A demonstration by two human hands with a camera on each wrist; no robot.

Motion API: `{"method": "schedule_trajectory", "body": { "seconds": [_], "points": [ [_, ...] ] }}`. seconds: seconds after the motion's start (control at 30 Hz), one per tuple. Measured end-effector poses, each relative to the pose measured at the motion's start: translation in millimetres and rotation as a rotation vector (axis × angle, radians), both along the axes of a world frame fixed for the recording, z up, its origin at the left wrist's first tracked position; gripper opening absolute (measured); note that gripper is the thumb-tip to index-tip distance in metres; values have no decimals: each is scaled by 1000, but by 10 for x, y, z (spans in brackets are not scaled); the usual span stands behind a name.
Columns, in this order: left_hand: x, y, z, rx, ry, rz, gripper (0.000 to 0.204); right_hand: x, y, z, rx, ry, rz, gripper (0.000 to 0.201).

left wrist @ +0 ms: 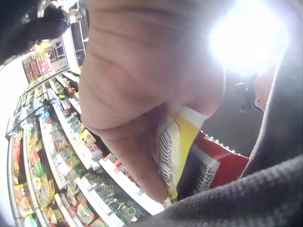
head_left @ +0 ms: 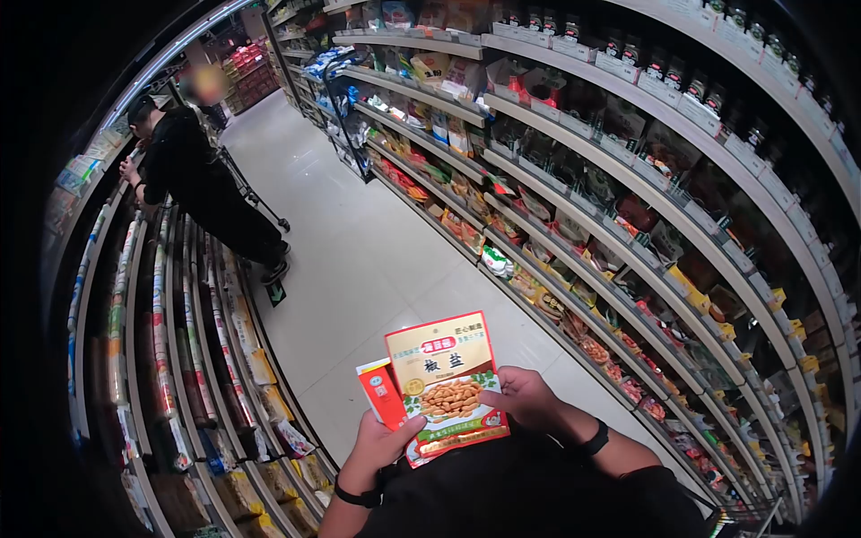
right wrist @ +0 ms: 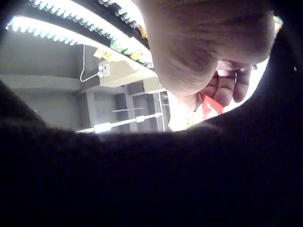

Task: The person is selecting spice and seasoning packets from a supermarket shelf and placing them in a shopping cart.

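In the head view, a cream, red-edged packet [head_left: 457, 398] with peanuts pictured on its front is held upright before the person's body. The left hand [head_left: 381, 446] grips its lower left side, thumb on the front. That same hand also holds a smaller red packet [head_left: 383, 393], which sticks out behind the peanut packet at the left. On the right edge, the right hand [head_left: 531, 402] pinches the peanut packet with its thumb in front. In the left wrist view, barcodes show on a yellow-and-white packet [left wrist: 182, 142] and a red packet [left wrist: 229, 165] below the palm.
Tall shelves [head_left: 574, 197] full of packets and jars line the right side. Lower shelves [head_left: 170, 341] run along the left. Ahead on the left, a person in black [head_left: 193, 179] leans to the shelf beside a cart. A tiled aisle [head_left: 350, 255] lies between.
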State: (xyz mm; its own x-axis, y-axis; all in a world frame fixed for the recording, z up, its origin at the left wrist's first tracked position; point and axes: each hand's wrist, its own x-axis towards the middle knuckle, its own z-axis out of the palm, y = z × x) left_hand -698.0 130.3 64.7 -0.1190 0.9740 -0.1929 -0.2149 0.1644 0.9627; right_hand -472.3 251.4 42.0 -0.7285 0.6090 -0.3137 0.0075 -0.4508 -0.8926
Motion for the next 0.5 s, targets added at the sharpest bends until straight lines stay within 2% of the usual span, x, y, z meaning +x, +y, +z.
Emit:
{"method": "schedule_trajectory", "body": {
  "seconds": [0.1, 0.13, 0.23, 0.27, 0.37, 0.47, 0.5],
  "points": [
    [-246, 391, -94, -2, 42, -179, 39, -44, 117, -74, -75, -80, -108, 24],
    [-328, 562, -102, 13, 45, -241, 39, -83, 153, 1, -65, -174, -140, 30],
    [-568, 1029, -83, 47, 43, -407, 36, -246, 189, 29, -15, -20, -294, 24],
    [-678, 1185, -63, 56, 63, -460, 33, -299, 200, 77, -38, -30, -304, 23],
    [-1022, 1596, -22, 108, 133, -630, 32, -473, 150, -203, 40, -127, -432, 22],
    [-1305, 1990, -70, 240, 258, -797, 35, -818, 129, -152, 25, -82, -653, 21],
    [-1338, 2114, 58, 68, 294, -840, 35, -940, 137, -122, 32, -81, -697, 22]
  ]
}}
